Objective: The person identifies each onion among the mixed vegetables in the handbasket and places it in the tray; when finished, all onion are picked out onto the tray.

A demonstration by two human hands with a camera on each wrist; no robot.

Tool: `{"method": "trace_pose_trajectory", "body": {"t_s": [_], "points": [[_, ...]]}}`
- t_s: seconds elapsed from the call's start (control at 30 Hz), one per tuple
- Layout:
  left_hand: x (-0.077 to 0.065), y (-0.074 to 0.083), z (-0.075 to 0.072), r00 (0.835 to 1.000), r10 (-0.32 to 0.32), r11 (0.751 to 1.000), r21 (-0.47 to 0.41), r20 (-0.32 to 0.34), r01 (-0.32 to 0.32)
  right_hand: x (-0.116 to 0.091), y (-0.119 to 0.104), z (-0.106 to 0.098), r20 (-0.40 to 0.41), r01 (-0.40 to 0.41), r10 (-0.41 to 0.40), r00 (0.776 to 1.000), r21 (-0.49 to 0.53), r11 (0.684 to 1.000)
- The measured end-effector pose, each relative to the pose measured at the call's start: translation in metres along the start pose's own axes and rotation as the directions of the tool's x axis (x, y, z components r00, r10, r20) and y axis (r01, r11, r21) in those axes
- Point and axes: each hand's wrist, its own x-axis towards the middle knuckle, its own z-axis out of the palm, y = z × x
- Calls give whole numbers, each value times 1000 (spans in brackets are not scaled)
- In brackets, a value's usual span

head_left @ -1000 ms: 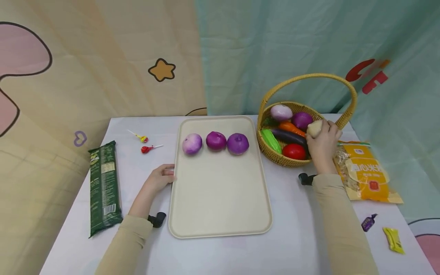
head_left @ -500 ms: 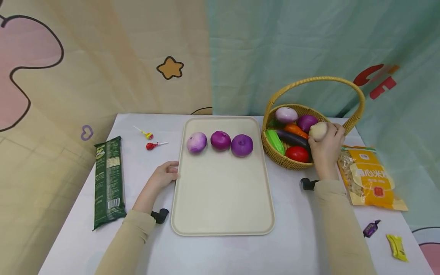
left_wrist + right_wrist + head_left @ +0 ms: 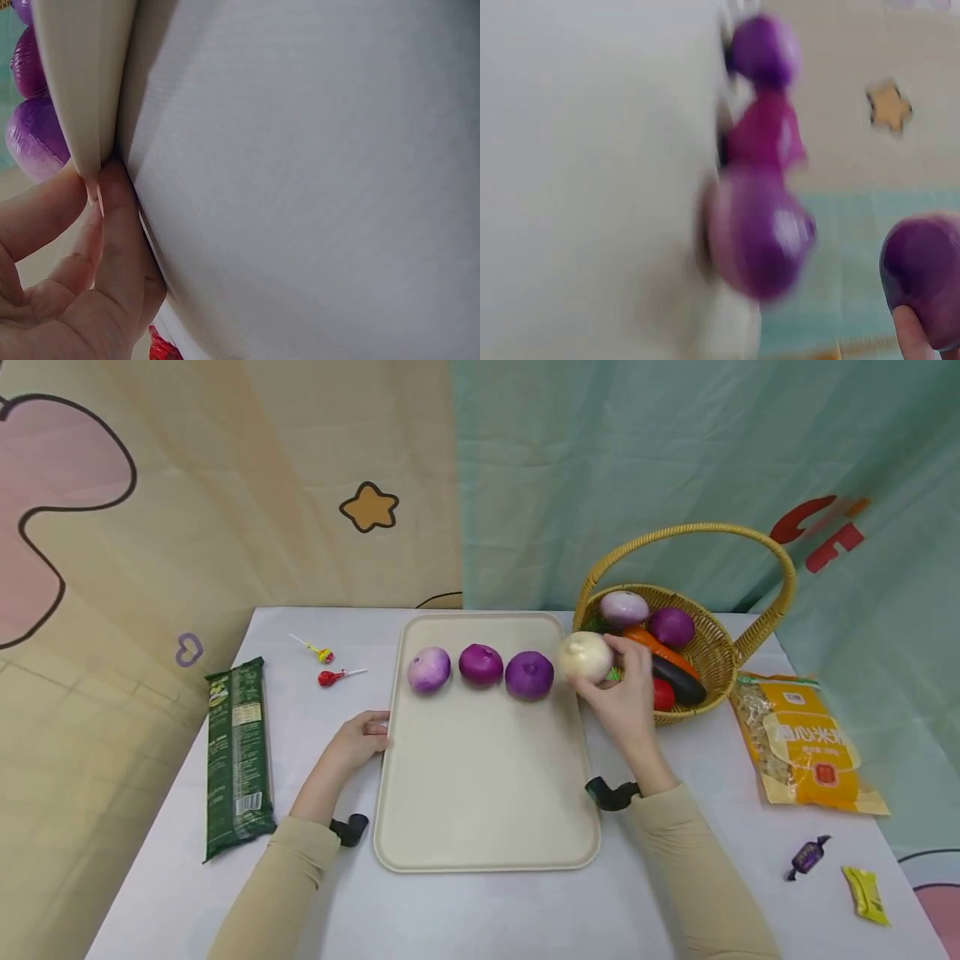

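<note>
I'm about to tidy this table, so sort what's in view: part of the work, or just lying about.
Likely in the work:
right hand
held onion
left hand
tray it grips
three onions on tray
basket

Apparently just lying about:
green packet
red lollipop
yellow lollipop
orange bag
purple sweet
yellow sweet

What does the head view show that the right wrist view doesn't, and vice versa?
Only the head view shows the left hand, the green packet and the yellow candy. Only the right wrist view shows the purple side of the held vegetable. Both show the tray, three purple vegetables on it, the right hand and the orange star.
</note>
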Motion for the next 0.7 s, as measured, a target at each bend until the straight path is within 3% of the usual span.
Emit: {"method": "trace_pose_trajectory", "body": {"t_s": [0.13,0.37,0.47,0.53,0.7], "points": [[0,0,0,1000,7,1000,1,-1,-7,-21,-15,46,216,-46,25,976,89,995],[-1,-1,0,1000,0,1000,3,-11,0,-48,-24,115,491,-208,100,866,170,963],[-1,-2,0,1000,2,1000,-6,-6,-2,-55,-20,136,549,-268,141,824,159,950],[-1,-3,1,1000,4,1000,-14,-4,-4,-57,-17,145,568,-289,157,808,150,945],[-1,-2,-1,1000,14,1000,-21,-3,-14,-58,-16,153,578,-272,147,803,135,953]]}}
